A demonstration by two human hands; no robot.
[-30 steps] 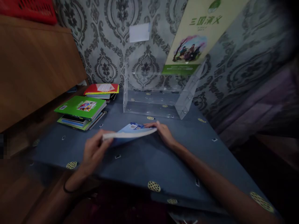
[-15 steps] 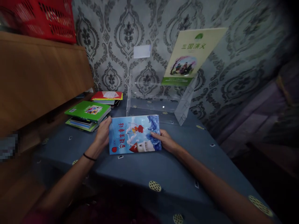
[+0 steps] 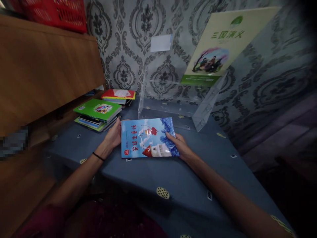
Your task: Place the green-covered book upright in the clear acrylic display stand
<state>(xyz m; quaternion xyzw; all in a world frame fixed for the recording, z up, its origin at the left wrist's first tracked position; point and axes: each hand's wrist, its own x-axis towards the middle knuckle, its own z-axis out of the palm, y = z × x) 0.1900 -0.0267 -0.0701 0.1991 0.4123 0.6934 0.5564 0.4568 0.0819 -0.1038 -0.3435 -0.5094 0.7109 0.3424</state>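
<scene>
Left: stack of thin paperback books with a green cover on top (image 3: 97, 110), a red-and-yellow-topped pile (image 3: 119, 95) behind it, both clear of the working area. Left hand (image 3: 114, 135) grips the left edge of the blue illustrated children's book (image 3: 148, 138); right hand (image 3: 180, 144) pinches its right edge, likely to keep it square. Book lies cover-up on the blue cloth-covered desk (image 3: 198, 172), in front of the clear acrylic stand (image 3: 173, 105). Red Chinese title, too small to read. Pale green book (image 3: 223, 46) in the stand reads 三国演义.

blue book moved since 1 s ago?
Yes. The blue book, held by the left hand and right hand, was edge-on with its back up; now its cover faces up, slightly nearer the clear stand.
</scene>
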